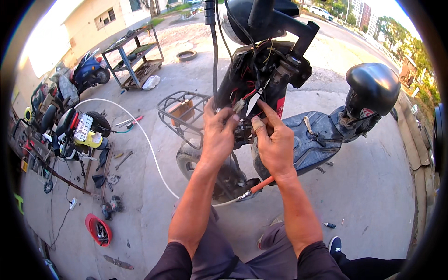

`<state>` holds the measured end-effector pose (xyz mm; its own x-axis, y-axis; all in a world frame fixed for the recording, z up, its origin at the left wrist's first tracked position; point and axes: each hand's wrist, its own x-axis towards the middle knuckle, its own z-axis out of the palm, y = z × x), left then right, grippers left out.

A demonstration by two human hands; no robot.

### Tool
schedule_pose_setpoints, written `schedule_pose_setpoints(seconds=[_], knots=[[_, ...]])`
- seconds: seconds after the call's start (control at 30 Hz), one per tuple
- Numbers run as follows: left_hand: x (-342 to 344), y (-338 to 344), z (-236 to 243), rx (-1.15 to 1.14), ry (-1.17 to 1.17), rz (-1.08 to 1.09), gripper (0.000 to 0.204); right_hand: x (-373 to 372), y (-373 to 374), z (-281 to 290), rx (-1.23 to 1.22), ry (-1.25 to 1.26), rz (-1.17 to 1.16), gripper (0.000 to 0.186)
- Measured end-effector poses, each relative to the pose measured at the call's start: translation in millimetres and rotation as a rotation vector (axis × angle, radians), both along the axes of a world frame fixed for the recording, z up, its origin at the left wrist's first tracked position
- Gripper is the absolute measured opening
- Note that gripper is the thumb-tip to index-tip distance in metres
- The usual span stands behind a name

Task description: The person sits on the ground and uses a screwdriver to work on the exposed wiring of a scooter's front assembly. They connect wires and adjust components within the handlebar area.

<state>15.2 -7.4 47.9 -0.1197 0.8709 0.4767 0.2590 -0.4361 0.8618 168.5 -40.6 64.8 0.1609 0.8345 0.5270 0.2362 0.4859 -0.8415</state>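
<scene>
In front of me is the opened front of a scooter, with wiring (249, 88) in red, black and yellow exposed inside. My left hand (218, 133) is closed, its thumb and fingers pinching at a pale wire connector (239, 105) on red wires. My right hand (276, 142) is closed around the edge of a small dark part (243, 132), its index finger pointing up along the frame and its thumb bent inward. What the right fingertips grip is partly hidden. A black scooter seat (373, 88) and dark footboard (312, 140) lie to the right.
An orange-handled air hose (262, 184) with a white tube crosses below my hands. A wire basket (179, 112) sits left. Farther left are a parked motorbike (74, 123), a metal shelf (133, 56), a red bowl of parts (99, 230) and scattered tools. Another person's shoe (334, 245) shows lower right.
</scene>
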Motion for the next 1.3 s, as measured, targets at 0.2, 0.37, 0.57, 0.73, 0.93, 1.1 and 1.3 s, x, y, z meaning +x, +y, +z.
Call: schedule_pose_setpoints(seconds=[0.2,0.37,0.57,0.73,0.93,1.1,1.3], knots=[[-5.4,-0.1,-2.8,0.022,-0.017,-0.037,0.015,-4.2,6.4,4.4,-0.132,-0.204,-0.017,0.022],[-7.3,-5.6,2.7,0.048,-0.010,-0.060,0.016,-12.7,23.4,-15.3,-0.155,0.155,0.101,0.023],[-7.8,-10.2,8.1,0.099,-0.002,0.050,0.017,-19.1,28.0,-19.2,-0.157,0.343,0.173,0.024],[-7.9,-9.9,7.1,0.104,0.023,0.084,0.017,-16.8,25.5,-13.6,-0.183,0.278,0.172,0.024],[-8.3,-11.9,10.5,0.128,0.002,0.050,0.017,-10.9,27.9,-13.6,-0.217,0.227,0.190,0.025],[-15.8,-9.5,7.2,0.141,0.057,0.036,0.017,-7.2,27.7,-10.4,-0.249,0.234,0.231,0.024],[-22.0,-9.7,5.9,0.101,0.000,-0.022,0.017,-0.8,26.0,-6.1,-0.226,0.085,0.194,0.022]])
